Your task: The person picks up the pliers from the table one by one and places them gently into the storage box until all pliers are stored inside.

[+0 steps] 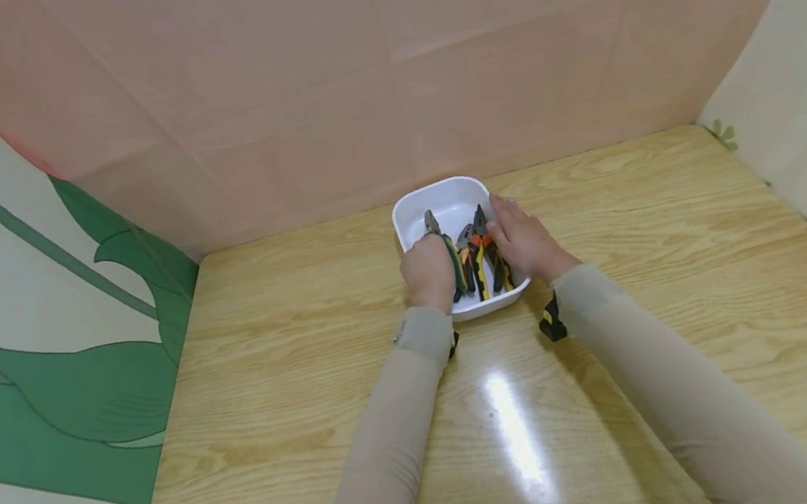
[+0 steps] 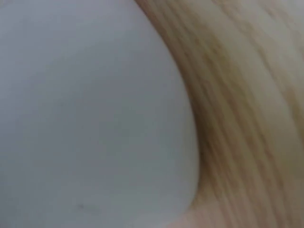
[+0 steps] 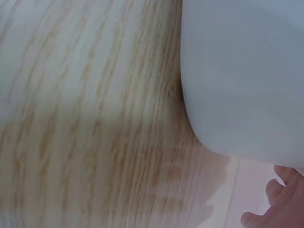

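- Left hand (image 1: 427, 273): I see it curled round green-handled pliers (image 1: 449, 251).
- Right hand (image 1: 523, 239): fingers fairly straight, resting on orange-handled pliers (image 1: 483, 259).
- White tray (image 1: 442, 197): holds both pliers, at 12 o'clock on the wooden table (image 1: 274, 369).

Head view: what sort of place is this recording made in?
Probably a staged tabletop booth, not a real workshop. A wood-grain table is boxed in by a plain pink backdrop and flower-printed side panels. Both hands reach into a white tub of pliers.
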Demonstrator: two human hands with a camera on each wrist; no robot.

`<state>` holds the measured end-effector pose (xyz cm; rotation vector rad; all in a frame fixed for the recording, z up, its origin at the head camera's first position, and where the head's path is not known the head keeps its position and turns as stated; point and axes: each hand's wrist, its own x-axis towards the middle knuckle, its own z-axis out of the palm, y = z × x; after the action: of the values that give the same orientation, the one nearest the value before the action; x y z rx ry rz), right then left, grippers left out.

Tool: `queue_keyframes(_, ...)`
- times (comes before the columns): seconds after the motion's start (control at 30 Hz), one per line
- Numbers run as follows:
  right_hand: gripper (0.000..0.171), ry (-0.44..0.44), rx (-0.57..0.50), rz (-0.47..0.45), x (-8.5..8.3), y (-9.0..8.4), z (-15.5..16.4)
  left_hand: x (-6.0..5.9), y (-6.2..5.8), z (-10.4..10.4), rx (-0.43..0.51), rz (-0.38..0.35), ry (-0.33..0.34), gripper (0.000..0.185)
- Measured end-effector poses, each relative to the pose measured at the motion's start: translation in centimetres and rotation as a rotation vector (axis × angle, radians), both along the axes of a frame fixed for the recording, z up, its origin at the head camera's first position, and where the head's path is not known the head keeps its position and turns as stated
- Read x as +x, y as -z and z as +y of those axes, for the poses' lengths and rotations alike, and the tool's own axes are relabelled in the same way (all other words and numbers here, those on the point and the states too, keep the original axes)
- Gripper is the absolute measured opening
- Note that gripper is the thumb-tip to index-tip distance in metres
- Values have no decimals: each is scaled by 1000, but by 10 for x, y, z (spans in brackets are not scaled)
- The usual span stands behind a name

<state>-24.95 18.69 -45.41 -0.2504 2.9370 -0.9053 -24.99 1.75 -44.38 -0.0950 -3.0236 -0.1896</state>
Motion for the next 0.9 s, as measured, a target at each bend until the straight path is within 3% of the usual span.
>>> queue_keyframes(0.43,61,0,-6,-15,-1,0,0,4,7,1,-31,64,24,28)
queue_keyframes(0.9,63,8,-5,-22,0,0,0,6,12,7,-154,154,8,30)
